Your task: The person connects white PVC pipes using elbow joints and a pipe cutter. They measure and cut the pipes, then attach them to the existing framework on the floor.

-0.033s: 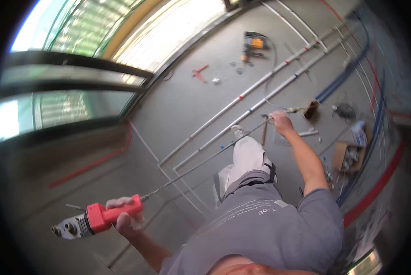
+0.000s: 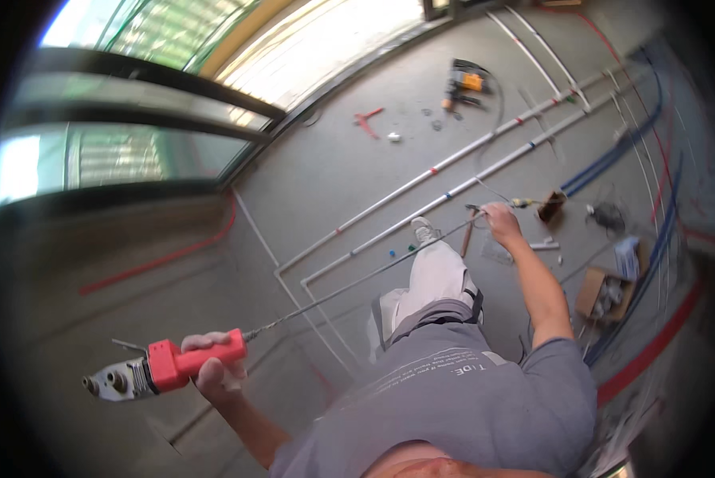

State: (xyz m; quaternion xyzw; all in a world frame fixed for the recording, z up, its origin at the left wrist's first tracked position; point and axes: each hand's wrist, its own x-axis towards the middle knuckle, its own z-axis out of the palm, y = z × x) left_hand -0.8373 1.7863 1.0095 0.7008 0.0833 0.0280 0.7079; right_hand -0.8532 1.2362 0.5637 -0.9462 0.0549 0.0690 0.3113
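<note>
Long grey cable (image 2: 373,271) stretched taut between both grips, axis running from lower left up to right, above the white floor pipes (image 2: 453,191). Left hand (image 2: 214,366) closed around red-handled welding tool (image 2: 166,366), metal head pointing outward left. Right hand (image 2: 502,221) extended far forward, arm straight, pinching the cable's other end.

Construction site: bare concrete floor (image 2: 357,183), laid white pipes (image 2: 453,163), scattered tools (image 2: 465,84).
</note>
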